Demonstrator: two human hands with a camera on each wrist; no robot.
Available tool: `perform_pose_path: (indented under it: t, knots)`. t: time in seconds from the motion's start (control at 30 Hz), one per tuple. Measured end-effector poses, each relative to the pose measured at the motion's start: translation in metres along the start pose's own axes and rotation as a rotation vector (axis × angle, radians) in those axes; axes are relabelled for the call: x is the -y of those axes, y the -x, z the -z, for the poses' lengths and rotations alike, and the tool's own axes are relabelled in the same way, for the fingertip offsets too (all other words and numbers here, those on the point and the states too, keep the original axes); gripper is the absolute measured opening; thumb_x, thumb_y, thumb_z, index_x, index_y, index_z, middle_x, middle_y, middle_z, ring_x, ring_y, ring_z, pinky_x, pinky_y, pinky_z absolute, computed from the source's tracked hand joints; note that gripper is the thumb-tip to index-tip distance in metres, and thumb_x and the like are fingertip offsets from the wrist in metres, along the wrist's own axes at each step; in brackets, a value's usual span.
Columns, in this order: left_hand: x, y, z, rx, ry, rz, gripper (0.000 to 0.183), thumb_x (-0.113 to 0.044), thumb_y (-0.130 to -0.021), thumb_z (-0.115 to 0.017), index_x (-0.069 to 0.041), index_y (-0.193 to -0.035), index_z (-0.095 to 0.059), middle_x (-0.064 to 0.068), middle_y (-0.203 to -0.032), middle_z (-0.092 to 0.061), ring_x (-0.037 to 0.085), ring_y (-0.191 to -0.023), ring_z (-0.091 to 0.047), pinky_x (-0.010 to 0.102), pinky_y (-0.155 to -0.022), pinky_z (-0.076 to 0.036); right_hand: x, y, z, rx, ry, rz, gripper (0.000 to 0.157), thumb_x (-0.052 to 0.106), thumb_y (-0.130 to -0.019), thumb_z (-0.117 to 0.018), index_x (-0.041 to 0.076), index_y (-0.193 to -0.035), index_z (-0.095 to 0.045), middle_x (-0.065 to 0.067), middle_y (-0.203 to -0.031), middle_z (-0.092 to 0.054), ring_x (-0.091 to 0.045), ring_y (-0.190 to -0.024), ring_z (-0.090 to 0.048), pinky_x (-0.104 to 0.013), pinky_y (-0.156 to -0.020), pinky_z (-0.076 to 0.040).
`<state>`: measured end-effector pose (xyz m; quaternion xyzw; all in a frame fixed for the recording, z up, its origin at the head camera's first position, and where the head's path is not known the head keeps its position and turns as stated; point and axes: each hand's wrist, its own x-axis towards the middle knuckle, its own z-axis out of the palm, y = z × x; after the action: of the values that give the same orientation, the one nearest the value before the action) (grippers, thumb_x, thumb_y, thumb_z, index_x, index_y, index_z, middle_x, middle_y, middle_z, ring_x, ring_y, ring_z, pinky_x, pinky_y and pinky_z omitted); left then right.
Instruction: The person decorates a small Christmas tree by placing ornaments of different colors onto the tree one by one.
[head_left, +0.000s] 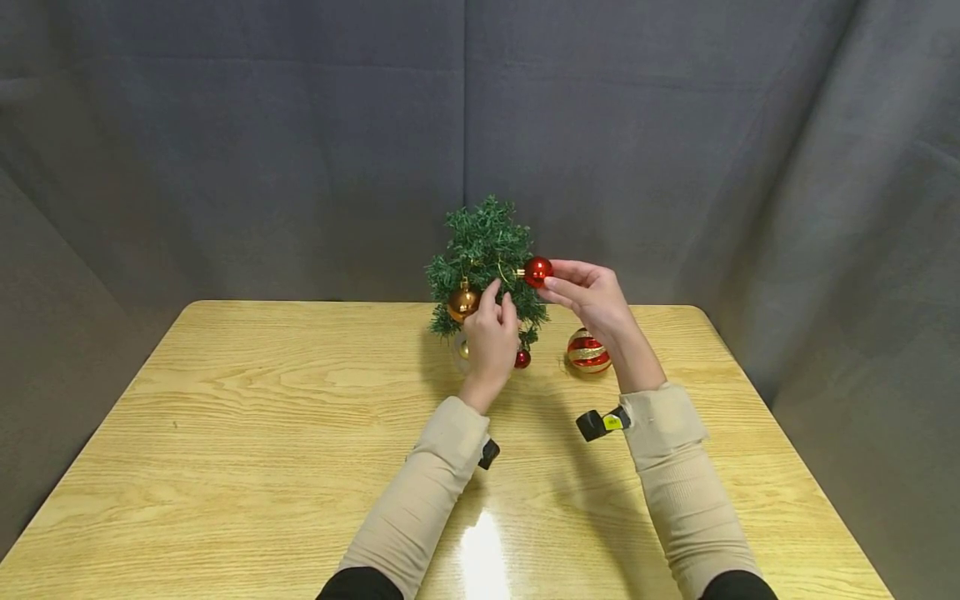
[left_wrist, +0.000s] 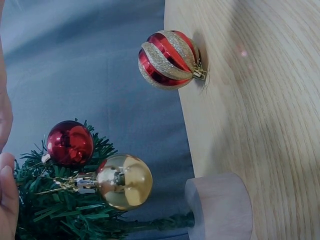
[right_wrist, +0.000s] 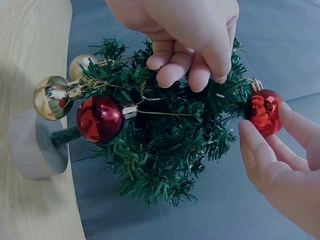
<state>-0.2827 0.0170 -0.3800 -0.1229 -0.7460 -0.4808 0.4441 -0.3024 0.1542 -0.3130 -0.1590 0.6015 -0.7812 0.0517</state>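
My right hand [head_left: 592,296] pinches a shiny red ball ornament [head_left: 537,272] between fingers and thumb, at the right side of a small green Christmas tree [head_left: 487,237]. The ornament's gold cap points toward the branches, and a thin gold loop reaches left from it. In front of the tree is my left hand [head_left: 491,337], fingers loosely bent with nothing visible between them. In the right wrist view its fingertips [right_wrist: 198,80] overlap the branches. Another red ball [right_wrist: 100,118] and a gold ball [right_wrist: 50,98] hang low on the tree. A larger amber-gold ball [head_left: 463,302] hangs at the left.
A red ball with glittery gold stripes [head_left: 588,351] lies on the wooden table [head_left: 262,400], right of the tree. The tree stands on a round pale base [left_wrist: 222,207]. Grey curtains [head_left: 300,167] close off the back and sides.
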Motion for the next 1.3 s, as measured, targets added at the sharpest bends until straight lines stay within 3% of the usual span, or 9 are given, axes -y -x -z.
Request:
perform_pose_path:
  t: [0.2, 0.43, 1.3]
  knots:
    - [-0.0009, 0.0002, 0.0009, 0.018, 0.011, 0.013, 0.029, -0.001, -0.09, -0.048, 0.013, -0.115, -0.05, 0.005, -0.05, -0.053, 0.009, -0.033, -0.04, 0.017, -0.031, -0.028, -0.0001, -0.0008, 0.0001, -0.022, 0.007, -0.02, 0.018, -0.009, -0.085, -0.053, -0.002, -0.1, -0.06, -0.012, -0.094, -0.059, -0.02, -0.079, -0.064, -0.027, -0.077, -0.048]
    - [-0.0001, 0.0008, 0.0001, 0.016, 0.02, 0.002, 0.029, 0.0, -0.089, -0.049, 0.014, -0.115, -0.05, 0.005, -0.05, -0.053, 0.008, -0.033, -0.041, 0.016, -0.031, -0.029, -0.0004, -0.0021, 0.0003, -0.059, 0.03, -0.037, 0.027, -0.008, -0.084, -0.054, -0.013, -0.111, -0.051, -0.011, -0.092, -0.058, -0.018, -0.078, -0.064, -0.027, -0.076, -0.048]
    - [-0.0003, 0.0031, -0.0008, 0.029, 0.022, -0.003, 0.032, -0.003, -0.092, -0.045, 0.013, -0.119, -0.046, 0.003, -0.046, -0.047, 0.008, -0.032, -0.035, 0.018, -0.031, -0.026, -0.0029, -0.0065, -0.0047, -0.129, 0.136, 0.003, 0.027, -0.004, -0.082, -0.06, -0.012, -0.108, -0.053, -0.011, -0.092, -0.057, -0.016, -0.077, -0.063, -0.027, -0.074, -0.049]
